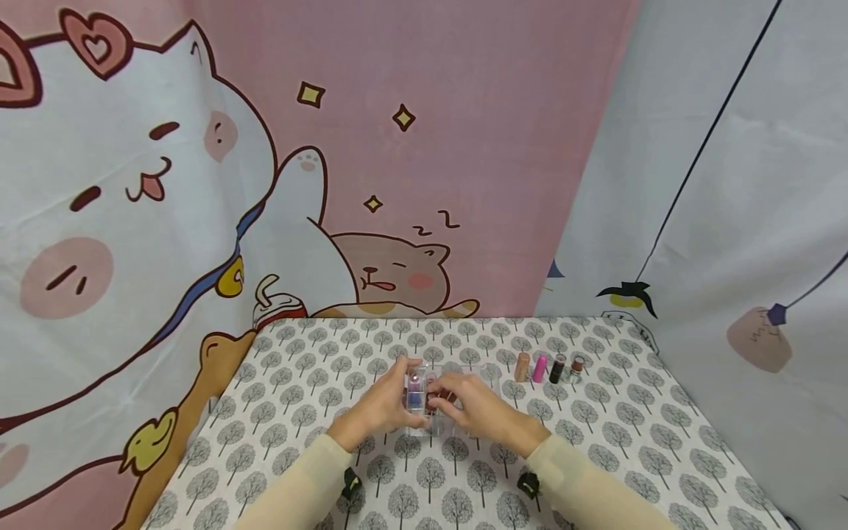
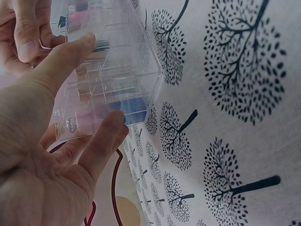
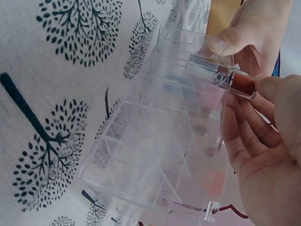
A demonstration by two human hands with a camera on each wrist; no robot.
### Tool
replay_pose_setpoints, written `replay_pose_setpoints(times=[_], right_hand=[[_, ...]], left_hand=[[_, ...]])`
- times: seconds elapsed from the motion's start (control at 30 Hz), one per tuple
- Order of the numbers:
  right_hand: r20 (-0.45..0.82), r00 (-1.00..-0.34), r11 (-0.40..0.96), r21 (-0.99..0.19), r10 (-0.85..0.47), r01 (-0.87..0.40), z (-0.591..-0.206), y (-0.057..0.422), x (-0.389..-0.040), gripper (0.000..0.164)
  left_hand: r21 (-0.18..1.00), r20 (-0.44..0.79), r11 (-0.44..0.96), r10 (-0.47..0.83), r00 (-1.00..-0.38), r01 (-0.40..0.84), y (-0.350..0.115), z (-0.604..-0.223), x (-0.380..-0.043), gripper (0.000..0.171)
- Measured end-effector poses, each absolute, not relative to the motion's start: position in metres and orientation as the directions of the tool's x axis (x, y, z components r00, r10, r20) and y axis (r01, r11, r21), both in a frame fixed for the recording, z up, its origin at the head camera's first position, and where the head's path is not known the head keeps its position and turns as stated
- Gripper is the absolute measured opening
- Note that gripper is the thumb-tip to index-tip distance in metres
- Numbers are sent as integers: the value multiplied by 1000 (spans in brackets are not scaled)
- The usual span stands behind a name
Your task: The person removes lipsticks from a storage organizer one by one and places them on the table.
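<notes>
Your left arm (image 1: 298, 480) is reaching toward two o'clock, your right arm (image 1: 589, 478) toward ten. Your left hand (image 1: 384, 405) is gripping, its thumb and fingers spanning wide; your right hand (image 1: 475, 405), just beside it at three o'clock, is pinching with bent fingers.

THREE CAMERA VIEWS, ONE WORKTOP

Head: worn high, faced forward and down; the clear case (image 1: 416, 391), left grip (image 1: 383, 403) and right grip (image 1: 478, 403) are shown small, mid-worktop (image 1: 430, 475), with the printed backdrop (image 1: 497, 147) taken in beyond.

Left wrist: set close at the left grip, palm side seen; the picture is turned sideways, tree trunks pointed right, worktop placed at right.

Right wrist: set close at the right grip, turned the opposite way, worktop placed at left; the gloss tube (image 3: 223, 77) is seen near.

Shared: the case and both grips are covered by all three; some backdrop is caught by both wrist views.
</notes>
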State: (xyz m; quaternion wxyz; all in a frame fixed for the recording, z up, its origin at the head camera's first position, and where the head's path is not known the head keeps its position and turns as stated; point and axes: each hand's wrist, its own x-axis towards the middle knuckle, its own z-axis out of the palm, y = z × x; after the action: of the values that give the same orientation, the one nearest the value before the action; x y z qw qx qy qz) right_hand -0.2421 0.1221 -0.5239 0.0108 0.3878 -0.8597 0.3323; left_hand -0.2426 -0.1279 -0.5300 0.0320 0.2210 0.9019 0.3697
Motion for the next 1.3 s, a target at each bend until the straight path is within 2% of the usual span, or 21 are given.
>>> replay_pose_setpoints(times=[0.3, 0.7, 0.93, 1.3], right_hand=[[312, -712, 501, -538, -629, -678, -516, 129, -240, 31], [393, -678, 474, -500, -622, -725, -509, 139, -238, 29], [437, -665, 500, -440, -606, -746, -504, 146, -237, 27], [409, -710, 528, -479, -573, -701, -496, 162, -235, 28]], left_hand=[[688, 99, 623, 429, -898, 373, -128, -529, -243, 120], [673, 95, 642, 417, -904, 367, -127, -530, -243, 122], [680, 100, 634, 416, -904, 367, -127, -531, -242, 121], [685, 100, 634, 406, -908, 359, -126, -529, -241, 119]])
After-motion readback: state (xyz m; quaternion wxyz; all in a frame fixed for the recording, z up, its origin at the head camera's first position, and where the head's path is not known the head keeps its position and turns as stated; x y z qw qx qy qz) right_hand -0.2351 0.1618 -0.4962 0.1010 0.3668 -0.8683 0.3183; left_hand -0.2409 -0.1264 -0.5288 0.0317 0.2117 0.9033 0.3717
